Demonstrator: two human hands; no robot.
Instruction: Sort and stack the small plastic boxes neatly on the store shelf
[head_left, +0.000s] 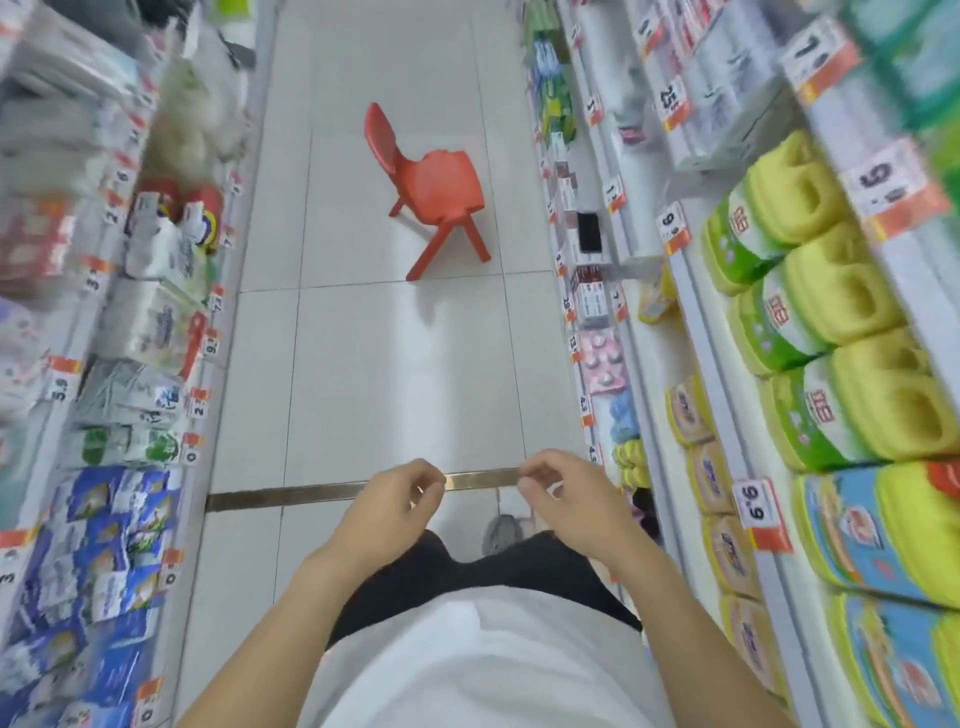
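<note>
I look down a shop aisle at my own body and both hands. My left hand (396, 506) hovers over the floor with its fingers curled loosely and nothing in it. My right hand (563, 499) hangs beside it, also curled and holding nothing. Small boxes (592, 296) stand on the lower right shelf (626, 332) further down the aisle, with a pink blister pack (602, 361) just nearer. Both hands are well apart from them. The picture is blurred at both sides.
A red plastic chair (434, 189) stands in the middle of the white tiled floor ahead. The left shelves hold blue and white packets (98, 540). On the right are yellow-green packs (810, 291) and price tags (761, 512). A metal strip (291, 493) crosses the floor.
</note>
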